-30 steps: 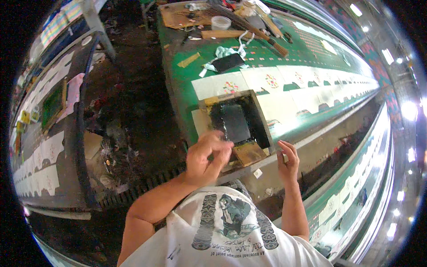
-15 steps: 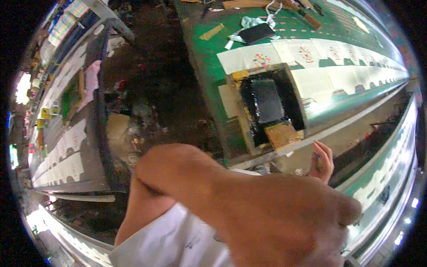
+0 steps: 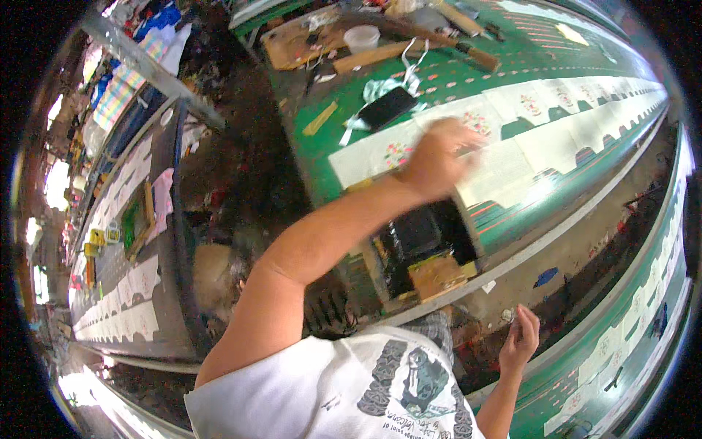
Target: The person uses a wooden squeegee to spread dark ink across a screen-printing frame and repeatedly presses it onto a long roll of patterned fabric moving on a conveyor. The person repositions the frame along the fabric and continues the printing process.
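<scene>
My left arm reaches across a wooden screen-printing frame (image 3: 472, 235). The left hand (image 3: 444, 159) is above the pale fabric pieces beyond the frame, its fingers smeared by motion. Pink and green floral prints (image 3: 398, 155) mark the back row of pieces. Inside the frame are black ink (image 3: 417, 233) and a tan wooden block (image 3: 437, 276), with the forearm hiding its far side. My right hand (image 3: 521, 333) hangs low beyond the table's near edge, fingers loosely bent and apart, nothing visible in them.
On the green table (image 3: 313, 150) a black phone (image 3: 387, 108) rests on pale blue cloth with straps. Behind it are a white tub (image 3: 361, 38), wooden strips (image 3: 373, 57) and a brown-handled tool (image 3: 479, 55). Other tables run along the left and lower right.
My left hand has swung from low in front of me to above the fabric beyond the frame. My right hand now sits lower in the picture. The view has shifted.
</scene>
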A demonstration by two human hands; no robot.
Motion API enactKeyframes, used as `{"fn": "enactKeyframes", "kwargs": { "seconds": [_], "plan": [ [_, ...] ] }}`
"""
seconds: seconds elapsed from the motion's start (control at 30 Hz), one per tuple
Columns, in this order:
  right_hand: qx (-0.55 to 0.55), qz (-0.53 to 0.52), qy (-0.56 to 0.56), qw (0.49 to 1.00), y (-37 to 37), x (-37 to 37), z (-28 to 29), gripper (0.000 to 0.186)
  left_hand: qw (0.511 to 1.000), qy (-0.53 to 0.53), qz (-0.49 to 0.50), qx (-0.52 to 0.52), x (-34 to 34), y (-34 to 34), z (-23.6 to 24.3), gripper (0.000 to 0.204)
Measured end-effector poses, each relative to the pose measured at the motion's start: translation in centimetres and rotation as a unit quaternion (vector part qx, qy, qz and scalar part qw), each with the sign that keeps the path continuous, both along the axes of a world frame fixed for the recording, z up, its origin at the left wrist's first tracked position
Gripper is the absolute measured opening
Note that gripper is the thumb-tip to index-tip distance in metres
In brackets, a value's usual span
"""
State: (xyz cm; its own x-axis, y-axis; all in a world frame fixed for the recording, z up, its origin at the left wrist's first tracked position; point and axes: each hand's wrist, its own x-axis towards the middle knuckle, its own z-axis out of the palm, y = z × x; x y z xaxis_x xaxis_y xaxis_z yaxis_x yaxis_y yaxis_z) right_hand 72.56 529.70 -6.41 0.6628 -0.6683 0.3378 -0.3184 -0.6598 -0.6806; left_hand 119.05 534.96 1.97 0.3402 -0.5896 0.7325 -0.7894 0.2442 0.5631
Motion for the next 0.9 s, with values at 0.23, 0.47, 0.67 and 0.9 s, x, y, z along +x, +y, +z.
{"fn": "enactKeyframes", "kwargs": {
  "seconds": [0.23,0.47,0.67,0.9],
  "plan": [
    [0.048,-0.055,0.03,0.997,0.8,-3.6,-1.4,0.051,0.892,-0.07,0.375,0.242,16.7,1.7,-13.5,0.055],
    [0.063,-0.063,0.028,0.996,1.1,-2.1,0.1,0.041,0.89,-0.017,0.369,0.266,19.3,0.8,-14.5,0.057],
    [0.07,-0.073,0.032,0.994,1.1,-2.4,-0.6,0.041,0.868,0.038,0.429,0.247,19.2,-0.7,-13.9,0.053],
    [0.067,-0.061,0.04,0.995,1.4,-2.6,-1.9,0.04,0.807,0.095,0.525,0.252,19.0,-2.7,-14.0,0.058]
  ]
}}
